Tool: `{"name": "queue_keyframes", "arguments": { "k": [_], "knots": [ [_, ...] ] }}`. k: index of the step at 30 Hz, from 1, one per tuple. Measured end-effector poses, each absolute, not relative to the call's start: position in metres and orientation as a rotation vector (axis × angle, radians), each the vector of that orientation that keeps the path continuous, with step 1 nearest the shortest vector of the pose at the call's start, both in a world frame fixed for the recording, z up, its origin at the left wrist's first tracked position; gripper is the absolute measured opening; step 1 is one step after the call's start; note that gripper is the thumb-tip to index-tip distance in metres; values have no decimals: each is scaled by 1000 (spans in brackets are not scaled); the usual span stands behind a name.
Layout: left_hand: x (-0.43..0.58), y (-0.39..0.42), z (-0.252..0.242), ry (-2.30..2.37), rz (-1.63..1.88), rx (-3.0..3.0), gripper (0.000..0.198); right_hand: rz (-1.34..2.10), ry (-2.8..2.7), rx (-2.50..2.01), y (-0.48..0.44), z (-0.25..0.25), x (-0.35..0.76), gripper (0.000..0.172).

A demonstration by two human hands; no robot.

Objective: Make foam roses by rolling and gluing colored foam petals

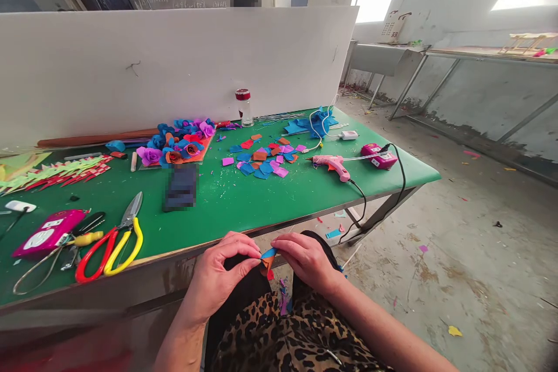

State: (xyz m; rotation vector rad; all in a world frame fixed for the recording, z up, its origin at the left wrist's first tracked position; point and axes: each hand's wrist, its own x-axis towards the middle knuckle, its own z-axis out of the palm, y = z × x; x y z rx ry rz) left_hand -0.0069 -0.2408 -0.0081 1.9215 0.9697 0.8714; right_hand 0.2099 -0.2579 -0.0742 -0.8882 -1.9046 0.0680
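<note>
Above my lap, in front of the table edge, both hands meet at a small folded piece of blue and orange crepe paper (268, 258). My left hand (226, 272) pinches its left side between thumb and forefinger. From the other side my right hand (308, 258) grips it, fingers curled and partly hiding it. Scraps of coloured paper (283, 299) lie in my lap below. On the table ahead is a loose spread of cut paper pieces (260, 157) in blue, orange, red and purple. Finished-looking paper flowers (176, 148) sit in a cluster to its left.
A pink glue gun (333, 164) with its cord lies right of the paper pieces, beside a magenta box (378, 157). Scissors (126, 226) with red and yellow handles rest front left. A dark blurred rectangle (181, 187), a lidded glass jar (244, 109) and a white partition (174, 64) stand beyond.
</note>
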Motion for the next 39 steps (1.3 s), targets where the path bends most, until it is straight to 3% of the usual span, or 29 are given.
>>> {"name": "queue_keyframes", "arguments": {
  "k": [39],
  "knots": [
    [-5,-244,-10,1008,838,1831,12,42,-1943,-873,-259,-77,214,24]
  ]
}}
